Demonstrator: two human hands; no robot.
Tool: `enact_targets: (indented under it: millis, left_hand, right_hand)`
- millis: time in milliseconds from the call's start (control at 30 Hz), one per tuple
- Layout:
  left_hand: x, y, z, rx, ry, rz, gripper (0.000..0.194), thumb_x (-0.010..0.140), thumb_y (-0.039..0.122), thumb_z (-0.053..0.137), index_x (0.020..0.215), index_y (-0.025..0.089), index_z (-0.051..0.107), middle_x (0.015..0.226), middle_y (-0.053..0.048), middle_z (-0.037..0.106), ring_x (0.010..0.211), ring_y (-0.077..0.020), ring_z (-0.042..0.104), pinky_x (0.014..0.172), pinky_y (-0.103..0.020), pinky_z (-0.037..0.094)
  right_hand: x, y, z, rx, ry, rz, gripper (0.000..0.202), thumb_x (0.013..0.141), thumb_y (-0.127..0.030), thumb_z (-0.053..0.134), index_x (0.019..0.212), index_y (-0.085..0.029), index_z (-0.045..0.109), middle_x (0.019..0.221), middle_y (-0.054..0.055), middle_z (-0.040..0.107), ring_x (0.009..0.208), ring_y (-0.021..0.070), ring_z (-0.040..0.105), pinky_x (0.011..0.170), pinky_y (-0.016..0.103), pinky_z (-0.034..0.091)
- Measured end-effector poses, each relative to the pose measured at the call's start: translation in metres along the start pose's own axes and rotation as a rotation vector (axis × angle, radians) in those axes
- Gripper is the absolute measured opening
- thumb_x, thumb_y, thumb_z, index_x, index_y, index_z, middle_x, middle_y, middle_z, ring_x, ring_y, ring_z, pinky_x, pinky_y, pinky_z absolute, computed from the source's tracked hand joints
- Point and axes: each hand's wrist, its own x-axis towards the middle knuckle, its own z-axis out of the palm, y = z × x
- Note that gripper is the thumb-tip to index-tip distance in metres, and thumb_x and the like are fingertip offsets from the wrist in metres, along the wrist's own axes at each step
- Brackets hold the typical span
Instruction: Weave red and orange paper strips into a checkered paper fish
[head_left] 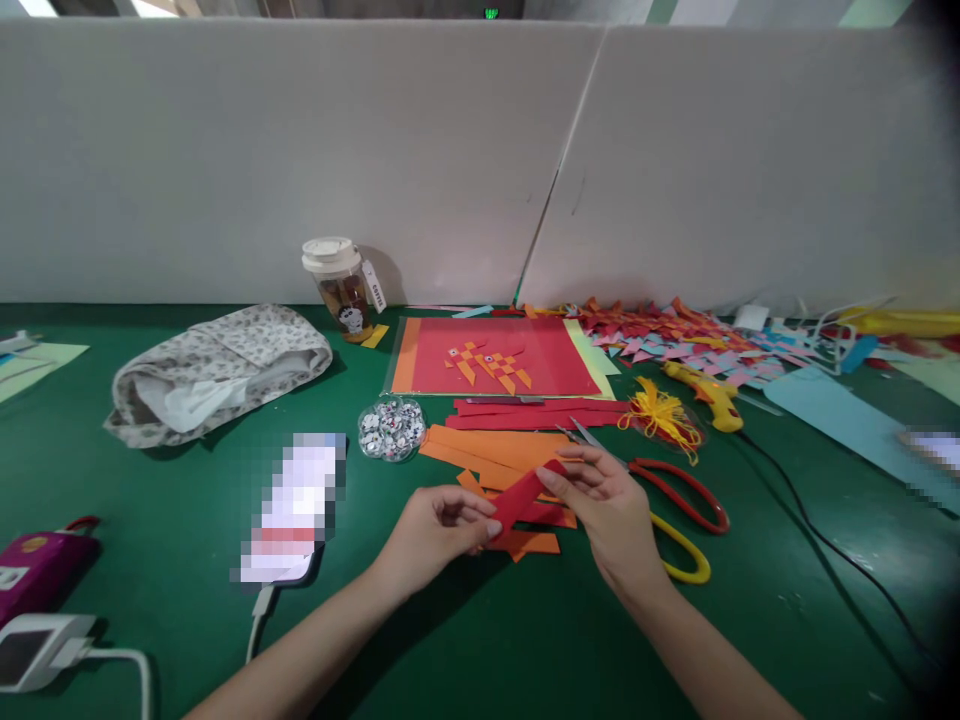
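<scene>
A red paper strip (517, 497) is held at a slant between both hands, over the orange strips (499, 447). My left hand (442, 525) pinches its lower left end, thumb on top. My right hand (606, 505) grips its upper right end between thumb and fingers. Beyond the hands lie flat red strips (555, 413) and a red sheet (420, 345) with two woven orange-and-red paper fish (502, 368) on it. Scissors (675, 490) with one red and one yellow handle rest beside and partly behind my right hand.
Around the green table (187, 540) are a dish of googly eyes (391, 430), a phone (296, 505), a cloth bag (225, 375), a lidded cup (341, 290), yellow string (664, 412), a yellow glue gun (709, 393) with a black cord, and heaped paper pieces (667, 325).
</scene>
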Motion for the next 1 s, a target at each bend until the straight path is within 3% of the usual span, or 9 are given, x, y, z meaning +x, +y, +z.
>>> enact_targets:
  millis: [300, 700, 1000]
  left_hand:
    - [-0.002, 0.003, -0.003, -0.063, 0.069, 0.081, 0.025, 0.062, 0.022, 0.077, 0.083, 0.013, 0.068, 0.073, -0.003, 0.068, 0.062, -0.0112, 0.062, 0.057, -0.022, 0.051]
    - [-0.005, 0.012, -0.005, -0.033, 0.143, 0.128, 0.03, 0.065, 0.024, 0.075, 0.09, 0.012, 0.065, 0.072, -0.003, 0.067, 0.062, -0.0107, 0.062, 0.057, -0.02, 0.051]
    - [-0.005, 0.011, -0.006, -0.043, 0.127, 0.158, 0.027, 0.066, 0.025, 0.074, 0.089, 0.012, 0.065, 0.076, -0.003, 0.067, 0.065, -0.0112, 0.062, 0.058, -0.021, 0.053]
  right_hand:
    - [-0.001, -0.007, 0.001, 0.042, 0.097, -0.036, 0.031, 0.052, -0.028, 0.083, 0.075, -0.016, 0.065, 0.07, 0.002, 0.068, 0.065, 0.0166, 0.065, 0.065, 0.03, 0.058]
    - [-0.001, -0.007, 0.001, 0.109, 0.092, -0.009, 0.031, 0.051, -0.023, 0.084, 0.073, -0.018, 0.062, 0.069, -0.002, 0.064, 0.064, 0.0106, 0.063, 0.063, 0.019, 0.054]
    - [-0.001, -0.007, 0.001, 0.081, 0.103, -0.024, 0.034, 0.049, -0.024, 0.085, 0.072, -0.018, 0.06, 0.069, -0.003, 0.061, 0.066, 0.0095, 0.061, 0.065, 0.019, 0.052]
